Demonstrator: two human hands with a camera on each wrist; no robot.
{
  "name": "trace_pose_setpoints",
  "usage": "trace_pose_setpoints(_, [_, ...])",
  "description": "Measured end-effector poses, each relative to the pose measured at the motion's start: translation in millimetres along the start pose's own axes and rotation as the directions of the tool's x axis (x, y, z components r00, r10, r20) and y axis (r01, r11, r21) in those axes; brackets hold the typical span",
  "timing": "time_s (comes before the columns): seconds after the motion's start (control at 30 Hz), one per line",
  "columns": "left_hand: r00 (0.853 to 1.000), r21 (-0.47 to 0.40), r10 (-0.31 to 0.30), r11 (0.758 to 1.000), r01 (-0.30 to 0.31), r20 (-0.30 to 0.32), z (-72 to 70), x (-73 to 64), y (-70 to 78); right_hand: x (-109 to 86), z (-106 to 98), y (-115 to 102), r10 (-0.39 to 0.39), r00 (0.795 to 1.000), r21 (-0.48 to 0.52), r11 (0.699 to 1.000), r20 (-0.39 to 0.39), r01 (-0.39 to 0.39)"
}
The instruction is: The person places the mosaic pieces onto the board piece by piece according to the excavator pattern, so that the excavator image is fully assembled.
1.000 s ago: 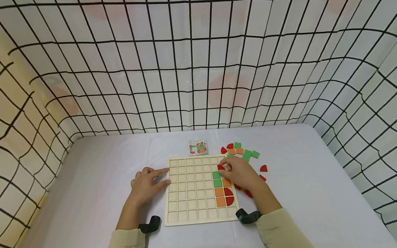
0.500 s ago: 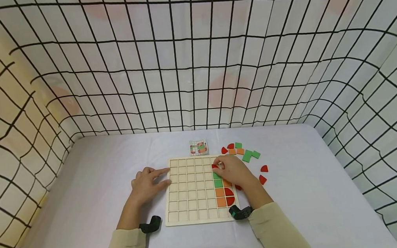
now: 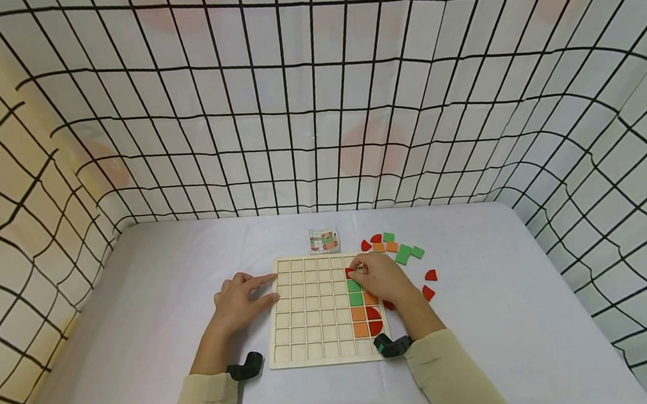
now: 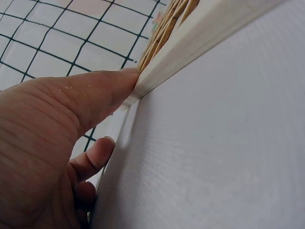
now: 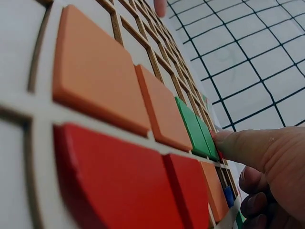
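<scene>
My left hand (image 3: 238, 301) rests at the left edge of a wooden grid board (image 3: 316, 361), forefinger and thumb stretched out against its rim. In the left wrist view the thumb (image 4: 107, 88) touches the board's side. My right hand (image 3: 385, 280) pinches a red quarter-circle tile (image 3: 349, 273) between thumb and forefinger, at a cell near the board's upper right. Fingers hide part of it. Just below that cell lie green square tiles (image 3: 355, 298). Orange square tiles (image 3: 360, 330) and red quarter-circle tiles (image 3: 375, 328) fill cells further down.
Beyond the board lies a small pattern card (image 3: 324, 240). Loose green tiles (image 3: 403, 254), orange tiles (image 3: 391, 247) and red tiles (image 3: 431, 275) are scattered to the right. Something blue (image 5: 229, 195) shows under the right hand. A black wire grid (image 3: 315, 110) stands behind the table.
My right hand has shifted left with the red tile, to the column above the green tiles, and the tile now lies squarer over the cell. My left hand has stayed put.
</scene>
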State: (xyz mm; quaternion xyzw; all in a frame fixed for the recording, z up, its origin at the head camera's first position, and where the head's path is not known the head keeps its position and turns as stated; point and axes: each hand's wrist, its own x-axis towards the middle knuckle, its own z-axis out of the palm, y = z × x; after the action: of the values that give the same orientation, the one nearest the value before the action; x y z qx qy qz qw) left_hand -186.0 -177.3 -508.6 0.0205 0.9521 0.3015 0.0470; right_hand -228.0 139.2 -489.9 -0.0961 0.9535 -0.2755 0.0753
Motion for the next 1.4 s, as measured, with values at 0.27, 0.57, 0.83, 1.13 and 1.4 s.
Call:
trace_pose_setpoints(0.27, [1.0, 0.003, -0.002, 1.0, 0.002, -0.002, -0.2, -0.5, 0.5, 2.1, 2, 6, 0.016, 1.0, -0.009, 1.0, -0.003, -0.016])
trace_pose_setpoints(0.57, [1.0, 0.002, 0.002, 1.0, -0.002, -0.002, 1.0, -0.1, -0.4, 3.1, -3, 15, 0.059, 0.998, 0.047, 0.997, -0.01, -0.058])
trace_pose_setpoints(0.83, [1.0, 0.024, 0.018, 1.0, -0.018, -0.018, 0.6, 0.2, 0.3, 6.6, -24, 42, 0.128, 0.988, 0.068, 0.99, -0.091, -0.122])
trace_pose_setpoints(1.13, [1.0, 0.023, 0.021, 1.0, -0.02, -0.015, -0.4, 0.6, -1.0, 15.2, -42, 75, 0.204, 0.97, 0.016, 0.979, -0.132, -0.203])
trace_pose_setpoints(1.4, [1.0, 0.02, 0.019, 1.0, -0.019, -0.014, 0.2, 0.2, -0.6, 19.8, -43, 78, 0.224, 0.968, -0.001, 0.974, -0.116, -0.226])
